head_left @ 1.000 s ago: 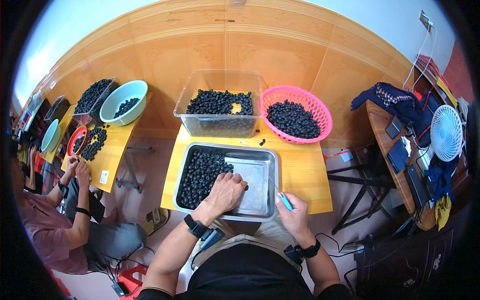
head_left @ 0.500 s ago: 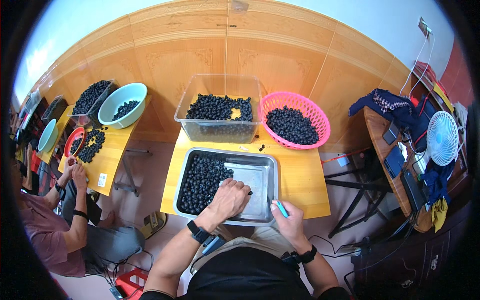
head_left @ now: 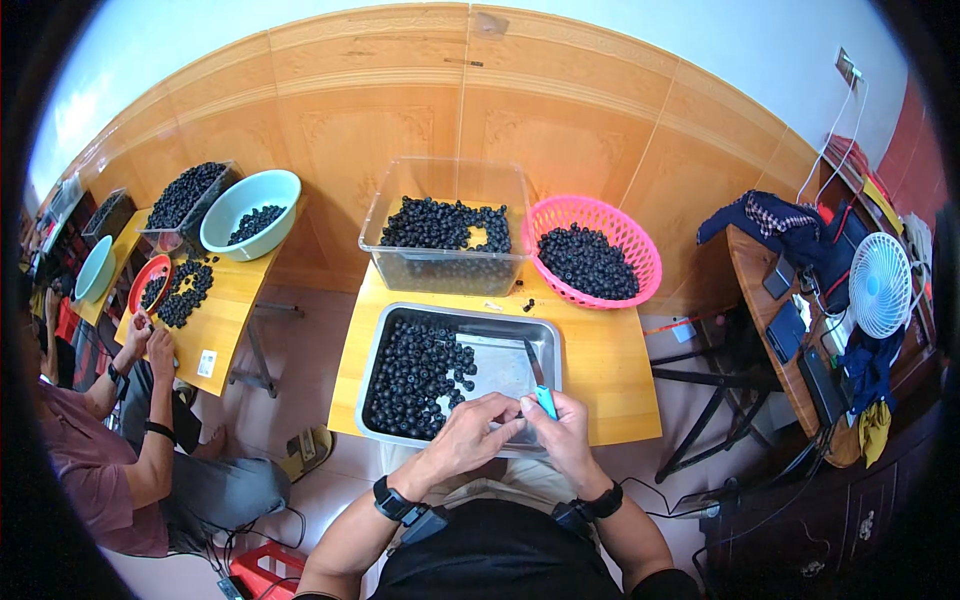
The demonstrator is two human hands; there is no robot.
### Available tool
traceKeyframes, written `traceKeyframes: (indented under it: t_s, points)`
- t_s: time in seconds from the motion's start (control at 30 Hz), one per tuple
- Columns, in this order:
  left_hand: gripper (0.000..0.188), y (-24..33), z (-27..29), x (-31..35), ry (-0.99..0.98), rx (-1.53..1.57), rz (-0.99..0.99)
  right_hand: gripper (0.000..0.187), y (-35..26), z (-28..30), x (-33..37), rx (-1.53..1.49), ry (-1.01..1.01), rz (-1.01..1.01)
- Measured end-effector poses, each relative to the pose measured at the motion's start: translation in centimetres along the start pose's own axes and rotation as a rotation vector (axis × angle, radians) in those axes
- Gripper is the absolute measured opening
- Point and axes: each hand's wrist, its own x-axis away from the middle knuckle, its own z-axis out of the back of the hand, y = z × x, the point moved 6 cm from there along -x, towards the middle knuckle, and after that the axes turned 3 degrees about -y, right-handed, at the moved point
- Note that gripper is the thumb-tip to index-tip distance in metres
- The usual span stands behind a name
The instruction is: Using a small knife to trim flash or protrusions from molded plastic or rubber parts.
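My right hand [head_left: 563, 432] is closed around the turquoise handle of a small knife [head_left: 536, 365], its blade pointing up and away over the metal tray [head_left: 556, 340]. Beside it, touching or nearly so, my left hand [head_left: 478, 432] is closed in a pinch. A small black piece [head_left: 519, 416] shows in part at its fingertips, mostly hidden by the fingers. Both hands are over the tray's near edge. Small round black pieces [head_left: 405, 375], like berries or rubber parts, fill the tray's left side; bare metal shows on the right.
Behind the tray stand a clear plastic bin [head_left: 440, 270] and a pink basket [head_left: 648, 245], both holding black pieces. At left, a co-worker [head_left: 110, 460] sits at another yellow table [head_left: 225, 330] with a green basin [head_left: 285, 215]. A side table [head_left: 760, 270] at right bears a fan [head_left: 880, 285].
My left hand has drawn back from inside the tray toward my right hand. My right hand has shifted slightly left, and the knife blade now shows. The view has shifted slightly.
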Motion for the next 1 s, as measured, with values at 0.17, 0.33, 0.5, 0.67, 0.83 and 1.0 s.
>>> traceKeyframes:
  t_s: [0.17,0.33,0.5,0.67,0.83,1.0]
  points:
    - [0.021,-1.1,-0.1,0.8,0.067,0.238,0.137,0.013,0.6,-0.8,0.4,-0.261,-0.007,-0.125]
    - [0.022,-2.3,-0.3,1.5,0.138,0.419,0.199,0.016,0.2,-1.9,0.5,-0.338,-0.017,-0.138]
    - [0.021,-3.0,-0.4,2.2,0.198,0.716,0.253,0.018,-0.7,-2.9,0.8,-0.293,-0.042,-0.106]
    - [0.02,-2.5,-0.4,2.4,0.202,0.801,0.213,0.018,-1.1,-3.0,1.1,-0.335,-0.098,-0.112]
    - [0.017,-2.3,-0.9,2.7,0.21,0.976,0.242,0.02,-1.0,-2.3,1.5,-0.343,-0.112,-0.165]
    - [0.019,-1.9,-1.0,2.9,0.237,1.165,0.283,0.028,-2.3,-1.3,1.8,0.1,-0.035,0.094]
